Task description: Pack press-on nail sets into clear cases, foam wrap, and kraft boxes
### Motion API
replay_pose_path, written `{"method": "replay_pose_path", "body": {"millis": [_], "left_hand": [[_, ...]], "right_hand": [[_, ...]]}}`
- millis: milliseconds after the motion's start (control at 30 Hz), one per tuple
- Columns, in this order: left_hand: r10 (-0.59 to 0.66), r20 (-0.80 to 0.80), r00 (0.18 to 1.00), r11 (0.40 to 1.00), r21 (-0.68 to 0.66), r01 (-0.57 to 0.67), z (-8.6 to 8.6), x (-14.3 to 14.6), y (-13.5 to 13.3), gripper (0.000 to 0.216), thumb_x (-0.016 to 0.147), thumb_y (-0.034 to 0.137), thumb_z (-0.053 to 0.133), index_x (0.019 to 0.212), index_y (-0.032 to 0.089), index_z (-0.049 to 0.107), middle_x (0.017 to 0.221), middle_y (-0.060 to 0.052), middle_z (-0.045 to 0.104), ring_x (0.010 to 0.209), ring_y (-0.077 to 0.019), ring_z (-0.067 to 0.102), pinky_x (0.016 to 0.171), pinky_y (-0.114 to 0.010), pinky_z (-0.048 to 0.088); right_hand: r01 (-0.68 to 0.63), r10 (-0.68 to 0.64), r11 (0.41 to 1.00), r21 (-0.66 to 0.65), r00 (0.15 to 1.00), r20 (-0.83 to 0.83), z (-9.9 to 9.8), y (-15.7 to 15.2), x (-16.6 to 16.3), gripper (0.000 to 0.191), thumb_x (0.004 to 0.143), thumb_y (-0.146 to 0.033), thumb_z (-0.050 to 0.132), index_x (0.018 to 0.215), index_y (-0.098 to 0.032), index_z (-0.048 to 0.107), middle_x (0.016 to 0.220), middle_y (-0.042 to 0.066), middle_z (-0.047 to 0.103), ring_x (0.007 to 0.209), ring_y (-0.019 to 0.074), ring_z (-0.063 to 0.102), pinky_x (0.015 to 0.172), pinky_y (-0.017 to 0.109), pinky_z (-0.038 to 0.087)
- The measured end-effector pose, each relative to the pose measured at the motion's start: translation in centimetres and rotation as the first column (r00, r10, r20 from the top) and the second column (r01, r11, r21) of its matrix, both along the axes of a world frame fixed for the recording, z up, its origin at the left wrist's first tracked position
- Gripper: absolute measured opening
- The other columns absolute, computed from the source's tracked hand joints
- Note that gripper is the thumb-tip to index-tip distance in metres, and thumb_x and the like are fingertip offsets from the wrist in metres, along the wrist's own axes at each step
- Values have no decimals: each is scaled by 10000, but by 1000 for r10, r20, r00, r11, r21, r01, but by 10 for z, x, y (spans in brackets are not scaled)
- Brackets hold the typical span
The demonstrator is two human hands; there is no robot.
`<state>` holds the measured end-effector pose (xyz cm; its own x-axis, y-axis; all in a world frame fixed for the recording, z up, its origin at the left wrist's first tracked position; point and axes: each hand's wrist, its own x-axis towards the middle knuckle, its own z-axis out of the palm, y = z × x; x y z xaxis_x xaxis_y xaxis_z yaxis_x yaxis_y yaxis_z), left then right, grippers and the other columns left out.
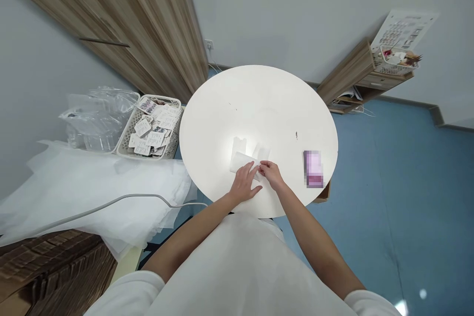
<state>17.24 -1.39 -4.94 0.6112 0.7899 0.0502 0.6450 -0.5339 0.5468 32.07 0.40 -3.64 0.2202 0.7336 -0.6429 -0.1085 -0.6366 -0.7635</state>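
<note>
On the round white table [259, 94] lies a small white sheet or pouch [242, 160], thin and pale. My left hand [244, 181] rests over its near edge, fingers stretched forward and thumb spread to the right. At its right end, my right hand [270, 174] has its fingertips pinched together on the edge; what exactly sits between them is too small to make out. Just beyond the hands are another pale flat piece [239, 144] and a translucent piece [263, 151], both partly covered.
A pixelated pink-purple box-like item [314, 169] is at the table's right edge. Left of the table stand a white basket [174, 101] of printed cards, clear plastic packaging [98, 118] and white sheets [111, 177] crossed by a grey cable [140, 195]. A wooden cabinet [163, 24] stands behind.
</note>
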Motion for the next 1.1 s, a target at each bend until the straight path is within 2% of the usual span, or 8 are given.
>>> {"method": "replay_pose_path", "body": {"millis": [267, 467, 567, 667, 800, 900, 1000, 1100], "left_hand": [[-107, -169, 980, 994, 12, 110, -1, -1, 5, 408, 794, 281, 438, 1194, 204, 430, 1228, -109, 468, 1225, -262, 315, 1012, -471, 166], [252, -47, 967, 957, -136, -256, -3, -4, -2, 509, 746, 324, 518, 1229, 242, 384, 1360, -115, 278, 1253, -302, 236, 986, -493, 211], [678, -93, 729, 647, -396, -652, -3, -5, -3, 747, 708, 426, 555, 1319, 190, 196, 1392, -167, 149, 1281, -333, 142, 975, -513, 235], [862, -135, 488, 308, -626, -717, -3, -4, 7, 810, 703, 442, 565, 1325, 178, 118, 1380, -171, 162, 1274, -288, 203, 981, -434, 293], [957, -69, 282, 140, -741, -657, -4, 0, 24, 794, 685, 303, 618, 1302, 220, 125, 1309, -129, 311, 1168, -207, 400, 927, -338, 387], [945, 63, 320, 259, -741, -619, -2, 0, 29, 640, 703, 188, 580, 1245, 196, 238, 1150, -115, 476, 1034, -168, 515, 870, -328, 434], [767, 203, 608, 579, -626, -523, -1, 2, 26, 380, 717, 150, 535, 1079, 193, 428, 977, -69, 578, 936, -158, 559, 864, -353, 441], [544, 211, 812, 772, -505, -386, -3, 8, 22, 261, 736, 128, 475, 986, 205, 485, 935, -39, 605, 911, -163, 569, 828, -353, 463]], "right_hand": [[-219, 209, 976, 13, 947, 243, -9, -5, 7, 322, 715, -212, 476, 1018, -188, 581, 887, 46, 594, 805, 154, 573, 769, 325, 476], [-320, 212, 945, 68, 757, 618, -18, -26, -10, 403, 732, -260, 490, 1133, -229, 521, 1157, 91, 386, 1057, 224, 448, 887, 366, 401], [-297, 173, 950, 96, 757, 631, -24, -33, -19, 411, 761, -253, 446, 1170, -236, 475, 1187, 88, 339, 1080, 225, 427, 905, 374, 387], [-306, 170, 944, 126, 774, 610, -28, -33, -21, 406, 763, -239, 433, 1167, -237, 471, 1184, 81, 341, 1123, 221, 390, 937, 369, 360], [-337, 204, 931, 142, 801, 563, -33, -29, -17, 407, 747, -224, 440, 1151, -244, 484, 1171, 70, 350, 1106, 206, 404, 925, 358, 372], [-338, 209, 930, 145, 811, 547, -34, -28, -17, 411, 739, -216, 446, 1147, -247, 486, 1168, 66, 345, 1095, 201, 409, 921, 356, 373], [-343, 210, 925, 161, 817, 537, -33, -27, -19, 408, 730, -210, 458, 1135, -241, 493, 1155, 67, 341, 1079, 197, 415, 914, 354, 377], [-326, 200, 932, 161, 830, 521, -31, -26, -20, 408, 715, -208, 476, 1121, -238, 499, 1117, 67, 350, 1021, 192, 445, 868, 346, 408]]}}
